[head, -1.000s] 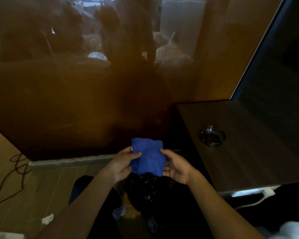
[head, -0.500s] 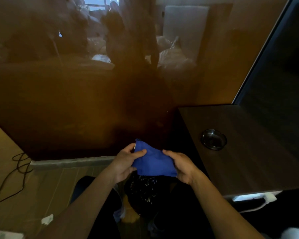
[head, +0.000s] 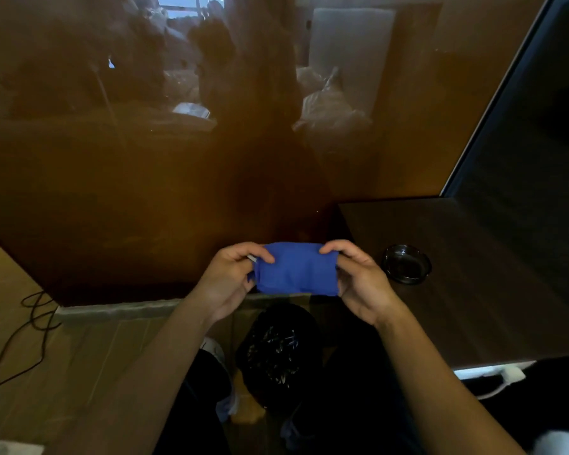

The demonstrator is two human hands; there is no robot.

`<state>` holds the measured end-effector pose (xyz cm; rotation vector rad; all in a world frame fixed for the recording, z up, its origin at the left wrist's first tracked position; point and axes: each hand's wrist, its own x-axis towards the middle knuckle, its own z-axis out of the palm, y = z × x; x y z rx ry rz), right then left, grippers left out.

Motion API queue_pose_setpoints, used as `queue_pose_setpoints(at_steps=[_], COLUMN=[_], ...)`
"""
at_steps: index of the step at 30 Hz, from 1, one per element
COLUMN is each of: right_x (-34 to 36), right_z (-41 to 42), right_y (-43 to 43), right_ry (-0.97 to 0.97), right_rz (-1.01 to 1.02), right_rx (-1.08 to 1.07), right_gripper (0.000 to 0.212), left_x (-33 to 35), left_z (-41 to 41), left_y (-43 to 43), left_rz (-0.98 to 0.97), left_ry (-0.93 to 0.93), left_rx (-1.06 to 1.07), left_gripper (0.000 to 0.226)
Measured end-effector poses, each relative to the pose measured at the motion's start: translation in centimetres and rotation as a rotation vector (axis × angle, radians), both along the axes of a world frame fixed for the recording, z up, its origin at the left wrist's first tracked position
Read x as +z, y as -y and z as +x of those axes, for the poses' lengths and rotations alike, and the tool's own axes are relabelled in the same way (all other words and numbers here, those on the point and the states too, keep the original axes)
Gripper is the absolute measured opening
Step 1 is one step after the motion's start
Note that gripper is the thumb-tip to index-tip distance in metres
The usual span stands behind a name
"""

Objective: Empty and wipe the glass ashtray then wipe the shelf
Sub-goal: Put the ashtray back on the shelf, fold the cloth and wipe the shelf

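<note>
Head view: worn on the head, faces forward and down
Nearness: close over both hands, cloth centre
Shelf: 3 o'clock

Dim room — a glossy brown wall panel mirrors a bright window above wood-plank floor.

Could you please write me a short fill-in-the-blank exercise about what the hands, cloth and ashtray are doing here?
1. Both the left hand and the right hand hold a folded cloth of ____ colour.
2. The round dark glass ashtray rests on the dark wooden ____.
3. The ashtray lies to the ____ of the cloth.
4. The black-lined bin stands directly ____ the cloth.

Missing words: blue; shelf; right; below
</note>
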<state>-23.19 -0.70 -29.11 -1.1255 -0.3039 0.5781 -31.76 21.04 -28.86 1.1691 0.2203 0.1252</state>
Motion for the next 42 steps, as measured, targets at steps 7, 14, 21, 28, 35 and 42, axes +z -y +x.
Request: queue_pose_setpoints(at_steps=[7, 14, 21, 28, 35, 42], right_x=[-1.2, -3.0, -4.3, -3.2, -5.6, -7.1], right_z=[0.5, 0.7, 1.4, 3.9, 3.6, 2.0], right_y=[-0.1, 1.0, 5.5, 15.1, 19.7, 16.5], right_ry=[-0.124, 0.083, 0.323, 0.396, 0.414, 0.715], right_rz=[-0.098, -0.453, -0.780, -1.052, -1.656, -1.845], right_rx=[-0.058, -0.083, -0.262, -0.502, -0.542, -0.560], right_gripper=[0.025, 0.023, 0.038, 0.040, 0.048, 0.046], left_x=[-2.4, -4.1, -5.7, -5.7, -7.4, -7.6], left_z=[1.0, 1.9, 4.4, 9.8, 12.9, 14.2], left_y=[0.1, 1.6, 5.9, 16.5, 21.7, 21.0], left_rz=[-0.432, -0.057, 0.234, 0.485, 0.896, 0.982], left_ry=[-0.181, -0.318, -0.386, -0.249, -0.195, -0.195], left_rx=[0.045, 0.050, -0.055, -0.169, -0.202, -0.143], left_gripper=[0.038, 0.047, 0.040, 0.040, 0.036, 0.036])
